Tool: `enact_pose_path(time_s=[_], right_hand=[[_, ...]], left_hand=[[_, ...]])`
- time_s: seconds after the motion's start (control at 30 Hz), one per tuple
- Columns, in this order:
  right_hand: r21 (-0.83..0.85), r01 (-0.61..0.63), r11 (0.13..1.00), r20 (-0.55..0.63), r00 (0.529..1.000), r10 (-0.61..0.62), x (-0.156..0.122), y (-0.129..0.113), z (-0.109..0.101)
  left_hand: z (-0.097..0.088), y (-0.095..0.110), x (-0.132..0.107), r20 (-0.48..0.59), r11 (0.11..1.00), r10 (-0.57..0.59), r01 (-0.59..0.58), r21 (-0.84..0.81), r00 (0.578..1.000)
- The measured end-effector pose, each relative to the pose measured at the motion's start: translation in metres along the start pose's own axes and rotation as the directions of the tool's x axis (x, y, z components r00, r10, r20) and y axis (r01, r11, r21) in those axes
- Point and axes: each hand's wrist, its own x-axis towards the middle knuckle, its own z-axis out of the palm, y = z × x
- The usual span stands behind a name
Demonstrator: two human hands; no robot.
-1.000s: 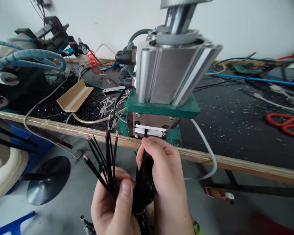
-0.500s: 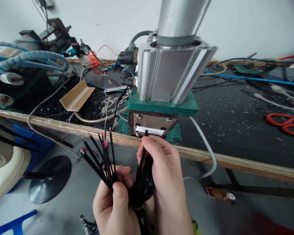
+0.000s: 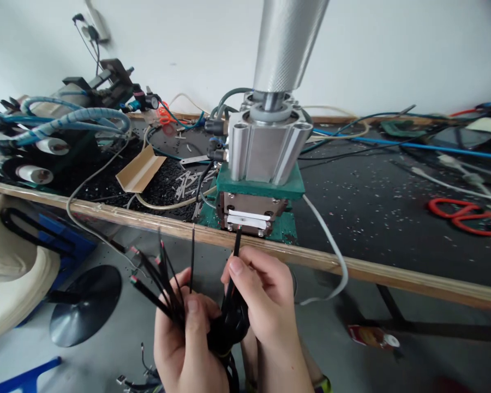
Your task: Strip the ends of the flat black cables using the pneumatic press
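Note:
My left hand (image 3: pixel 190 338) is closed round a bundle of black cables (image 3: pixel 157 281), whose cut ends fan upward and show small coloured wire tips. Pinched between the thumb and fingers of my right hand (image 3: pixel 265 295) is a single black cable (image 3: pixel 238 240). Its tip points up at the white strip on the front of a pneumatic press (image 3: pixel 256 150), just short of it or touching; I cannot tell which. Between my hands, the looped dark part of the bundle (image 3: pixel 231 322) hangs down, partly hidden by the fingers.
Red-handled scissors (image 3: pixel 466 215) lie on the black bench top at right. A bent cardboard piece (image 3: pixel 141 169) and white scraps (image 3: pixel 186 183) are left of the press. The wooden bench edge (image 3: pixel 352 267) runs before me. A black round stool base (image 3: pixel 85 305) stands on the floor.
The cable in my right hand has drawn back and down from the press's slot. The press's upper cylinder shows a gap above its body. The whole view has shifted slightly.

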Motion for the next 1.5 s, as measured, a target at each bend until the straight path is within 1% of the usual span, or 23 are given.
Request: enact_pose_path(time_s=[0.1, 0.17, 0.2, 0.27, 0.3, 0.33, 0.37, 0.4, 0.43, 0.47, 0.53, 0.6, 0.67, 0.73, 0.77, 0.83, 0.9, 0.97, 1.07, 1.1, 1.2, 1.3, 1.5], right_hand=[[-0.048, 0.057, 0.997, -0.006, 0.998, -0.057, -0.003, 0.002, 0.005], [-0.110, 0.107, 0.988, -0.057, 0.992, -0.113, -0.003, 0.002, 0.008], [-0.155, 0.146, 0.977, -0.095, 0.982, -0.162, -0.003, 0.001, 0.009], [-0.273, 0.240, 0.932, -0.145, 0.947, -0.286, -0.003, -0.003, 0.010], [-0.335, 0.289, 0.897, -0.137, 0.926, -0.350, -0.003, -0.005, 0.009], [-0.381, 0.337, 0.861, -0.104, 0.910, -0.402, -0.003, -0.007, 0.008], [-0.397, 0.376, 0.837, -0.049, 0.902, -0.429, -0.004, -0.010, 0.007], [-0.379, 0.396, 0.836, 0.008, 0.905, -0.425, -0.005, -0.012, 0.006], [-0.333, 0.387, 0.860, 0.056, 0.918, -0.392, -0.005, -0.014, 0.005], [-0.277, 0.348, 0.896, 0.097, 0.938, -0.334, -0.006, -0.015, 0.005], [-0.180, 0.211, 0.961, 0.151, 0.971, -0.185, -0.006, -0.014, 0.005], [-0.131, 0.068, 0.989, 0.153, 0.987, -0.048, -0.006, -0.012, 0.007], [-0.086, -0.059, 0.995, 0.141, 0.987, 0.071, -0.004, -0.008, 0.008], [-0.015, -0.166, 0.986, 0.105, 0.980, 0.167, -0.003, -0.004, 0.009], [0.028, -0.204, 0.979, 0.086, 0.976, 0.201, -0.002, -0.003, 0.008], [0.131, -0.263, 0.956, 0.062, 0.965, 0.257, 0.000, -0.002, 0.008], [0.220, -0.326, 0.919, 0.086, 0.945, 0.315, 0.003, -0.001, 0.008], [0.261, -0.365, 0.893, 0.106, 0.931, 0.350, 0.008, -0.001, 0.007], [0.248, -0.350, 0.903, 0.031, 0.935, 0.354, 0.015, -0.003, 0.005], [0.235, -0.339, 0.911, 0.006, 0.938, 0.348, 0.017, -0.004, 0.004], [0.218, -0.325, 0.920, -0.023, 0.941, 0.338, 0.022, -0.007, 0.003], [0.223, -0.356, 0.908, -0.022, 0.929, 0.370, 0.025, -0.010, 0.003], [0.241, -0.444, 0.863, -0.015, 0.887, 0.461, 0.028, -0.012, 0.002]], left_hand=[[-0.002, 0.003, 0.000, -0.038, 1.000, -0.011, 0.011, -0.026, 0.999], [-0.003, 0.004, 0.000, -0.046, 1.000, -0.023, 0.022, -0.021, 0.999], [-0.004, 0.004, 0.001, -0.046, 1.000, -0.025, 0.024, -0.020, 0.999], [-0.006, 0.005, 0.001, -0.039, 0.999, -0.034, 0.033, -0.024, 0.999], [-0.006, 0.005, 0.002, -0.037, 0.999, -0.039, 0.038, -0.024, 0.999], [-0.007, 0.005, 0.002, -0.035, 0.999, -0.043, 0.042, -0.023, 0.998], [-0.006, 0.006, 0.002, -0.038, 0.999, -0.042, 0.041, -0.020, 0.998], [-0.006, 0.006, 0.002, -0.044, 0.999, -0.034, 0.033, -0.018, 0.998], [-0.006, 0.006, 0.001, -0.055, 1.000, -0.020, 0.019, -0.018, 0.998], [-0.006, 0.005, 0.001, -0.073, 1.000, 0.002, -0.003, -0.018, 0.997], [-0.007, 0.003, 0.002, -0.113, 0.999, 0.038, -0.040, -0.007, 0.993], [-0.012, -0.001, 0.003, -0.098, 0.999, 0.036, -0.034, 0.027, 0.995], [-0.018, -0.005, 0.006, -0.002, 0.998, -0.011, 0.012, 0.066, 1.000], [-0.022, -0.007, 0.009, 0.105, 0.992, -0.097, 0.087, 0.094, 0.990], [-0.022, -0.006, 0.010, 0.136, 0.988, -0.128, 0.115, 0.099, 0.982], [-0.019, -0.004, 0.009, 0.139, 0.989, -0.134, 0.123, 0.087, 0.981], [-0.011, -0.001, 0.007, 0.106, 0.995, -0.093, 0.088, 0.056, 0.990], [-0.002, -0.001, 0.004, 0.015, 0.997, -0.065, 0.064, 0.032, 0.998], [0.006, -0.005, 0.001, -0.130, 0.999, -0.048, 0.051, 0.018, 0.990], [0.007, -0.006, 0.000, -0.146, 0.999, -0.036, 0.040, 0.018, 0.989], [0.006, -0.008, 0.001, -0.100, 0.999, -0.022, 0.025, 0.036, 0.995], [0.008, -0.007, 0.001, -0.068, 0.998, -0.019, 0.022, 0.053, 0.997], [0.020, -0.006, -0.006, -0.108, 0.998, 0.027, -0.021, 0.062, 0.994]])
